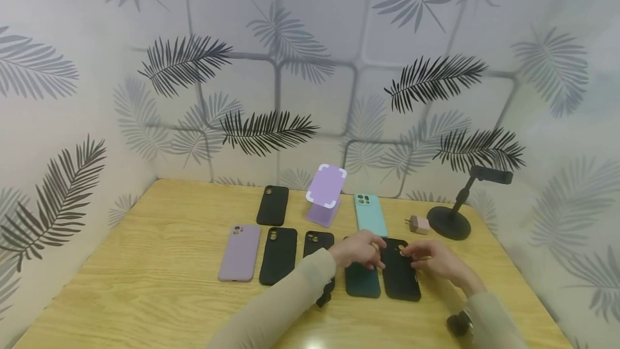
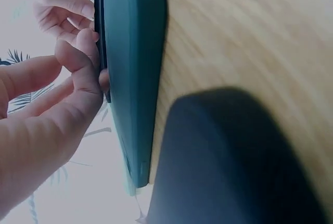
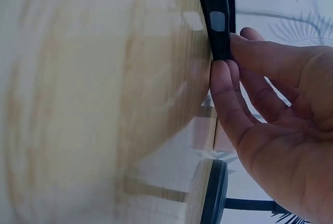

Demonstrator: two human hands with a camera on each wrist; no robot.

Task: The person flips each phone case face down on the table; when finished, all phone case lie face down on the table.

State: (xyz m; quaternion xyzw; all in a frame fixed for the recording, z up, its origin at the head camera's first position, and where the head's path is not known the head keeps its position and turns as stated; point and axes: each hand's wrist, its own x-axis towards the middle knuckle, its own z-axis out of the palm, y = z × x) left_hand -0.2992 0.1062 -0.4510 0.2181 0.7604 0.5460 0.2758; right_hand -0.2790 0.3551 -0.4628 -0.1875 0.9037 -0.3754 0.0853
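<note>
A black phone case (image 1: 401, 276) lies flat on the wooden table (image 1: 145, 284), beside a dark green case (image 1: 362, 280). My left hand (image 1: 369, 250) reaches over the green case and pinches the black case's upper left edge. In the left wrist view its fingertips (image 2: 86, 44) are on that thin black edge (image 2: 98, 31), with the green case (image 2: 132, 78) alongside. My right hand (image 1: 411, 255) holds the case's upper right corner. In the right wrist view its fingers (image 3: 222, 81) touch the case's end (image 3: 216, 15).
To the left lie a lilac case (image 1: 239, 252), several black cases (image 1: 278, 255) and one further back (image 1: 273, 204). Behind stand a lilac phone stand (image 1: 325, 193), a teal case (image 1: 370, 214), a pink charger (image 1: 419, 224) and a black holder (image 1: 449, 221). Patterned walls enclose the table.
</note>
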